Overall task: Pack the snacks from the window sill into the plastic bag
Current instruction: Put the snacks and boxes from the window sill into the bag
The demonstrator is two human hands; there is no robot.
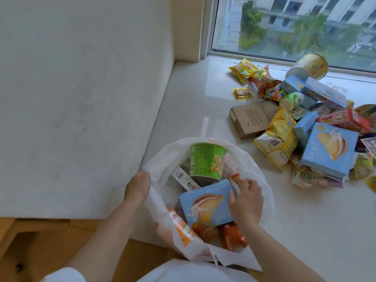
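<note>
A white plastic bag [252, 165] stands open on the window sill [305, 220] in front of me. Inside it lie a green noodle cup [205, 161], a light blue cake box [207, 202], an orange packet [182, 226] and red packets [232, 237]. My left hand [137, 189] pinches the bag's left rim and holds it open. My right hand [245, 202] is inside the bag, its fingers closed on the right end of the blue cake box. A pile of snacks [305, 123] lies on the sill to the right.
The pile holds a brown carton [252, 119], yellow bags [278, 139], a second blue cake box [329, 149], a red box [345, 119] and a tipped yellow tub [309, 66]. The window glass [295, 23] is behind it. A white wall [81, 98] bounds the left side.
</note>
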